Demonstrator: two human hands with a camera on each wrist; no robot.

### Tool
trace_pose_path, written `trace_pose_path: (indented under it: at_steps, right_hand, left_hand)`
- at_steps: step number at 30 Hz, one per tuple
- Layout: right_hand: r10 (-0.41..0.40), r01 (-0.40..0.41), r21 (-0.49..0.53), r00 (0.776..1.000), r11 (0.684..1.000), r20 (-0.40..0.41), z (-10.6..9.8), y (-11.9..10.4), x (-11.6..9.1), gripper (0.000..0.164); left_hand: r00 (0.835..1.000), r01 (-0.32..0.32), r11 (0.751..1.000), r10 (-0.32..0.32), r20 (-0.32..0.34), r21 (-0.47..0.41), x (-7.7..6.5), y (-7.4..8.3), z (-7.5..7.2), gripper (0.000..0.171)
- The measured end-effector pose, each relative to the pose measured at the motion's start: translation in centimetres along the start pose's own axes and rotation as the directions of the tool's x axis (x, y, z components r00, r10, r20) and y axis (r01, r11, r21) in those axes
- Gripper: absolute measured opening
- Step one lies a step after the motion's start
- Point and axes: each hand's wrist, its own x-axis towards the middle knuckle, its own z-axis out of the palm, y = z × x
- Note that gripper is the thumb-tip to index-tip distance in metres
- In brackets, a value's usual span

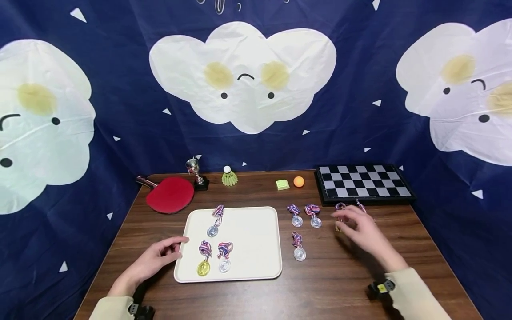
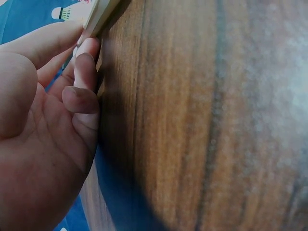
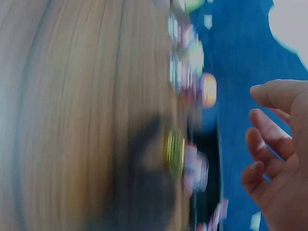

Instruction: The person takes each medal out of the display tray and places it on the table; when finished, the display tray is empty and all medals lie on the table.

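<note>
My left hand (image 1: pixel 154 258) holds the left edge of the cream tray (image 1: pixel 256 271), thumb and fingers at its rim; the left wrist view shows the other fingers curled beneath. On the tray lie a gold medal (image 1: pixel 203 268) and two silver medals (image 1: pixel 224 265), with striped ribbons. Over the table's right side my right hand (image 1: pixel 362 231) hovers with parted fingers and nothing between them. Under it lies a gold medal (image 3: pixel 173 151), partly hidden in the head view, beside another striped ribbon (image 1: pixel 361 206). Three silver medals (image 1: pixel 299 254) lie between tray and right hand.
Along the back stand a red table tennis paddle (image 1: pixel 170 195), a small trophy cup (image 1: pixel 197 173), a shuttlecock (image 1: pixel 229 177), a yellow-green block (image 1: pixel 282 185), an orange ball (image 1: pixel 298 181) and a checkered board (image 1: pixel 364 182). A blue cloud-patterned curtain (image 1: pixel 248 151) hangs behind the table.
</note>
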Motion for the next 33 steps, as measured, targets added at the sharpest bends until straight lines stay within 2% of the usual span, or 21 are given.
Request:
trace_pose_path:
  at_steps: [3, 7, 12, 16, 18, 26, 29, 33]
  right_hand:
    - [-0.061, 0.057, 0.065, 0.996, 0.996, 0.068, 2.8, -3.2, 1.6, 0.031]
    - [-0.149, 0.129, 0.140, 0.978, 0.982, 0.148, 6.9, -7.1, 3.8, 0.028]
    - [-0.188, 0.137, 0.182, 0.935, 0.974, 0.300, 11.5, -11.4, 6.7, 0.025]
    - [-0.175, 0.136, 0.123, 0.897, 0.983, 0.407, 15.1, -14.1, 8.7, 0.028]
    - [-0.157, 0.129, 0.094, 0.889, 0.987, 0.431, 16.9, -15.3, 9.7, 0.030]
    - [-0.052, 0.077, -0.042, 0.904, 0.996, 0.423, 22.9, -19.0, 13.0, 0.035]
    - [-0.016, 0.078, -0.122, 0.896, 0.989, 0.445, 24.4, -20.2, 13.3, 0.040]
    - [0.048, 0.073, -0.247, 0.890, 0.966, 0.453, 25.6, -21.3, 13.4, 0.038]
  left_hand:
    - [1.000, 0.003, 1.000, -0.003, 0.004, 0.002, 0.3, -0.1, 0.1, 0.035]
    - [1.000, 0.008, 1.000, -0.008, -0.003, 0.000, 0.5, -0.1, 0.2, 0.034]
    - [1.000, 0.009, 1.000, -0.009, -0.005, 0.009, 0.7, 0.0, 0.3, 0.034]
    - [1.000, -0.001, 1.000, 0.001, 0.010, 0.019, 1.1, 0.2, 0.4, 0.034]
    - [1.000, -0.003, 1.000, 0.003, 0.013, 0.024, 1.3, 0.2, 0.4, 0.034]
    - [1.000, 0.011, 1.000, -0.011, -0.002, 0.023, 0.9, -0.1, 0.2, 0.034]
    - [1.000, 0.005, 1.000, -0.005, -0.006, 0.005, 0.5, -0.2, 0.2, 0.034]
    - [1.000, -0.011, 1.000, 0.011, -0.010, -0.010, 0.2, -0.3, 0.1, 0.035]
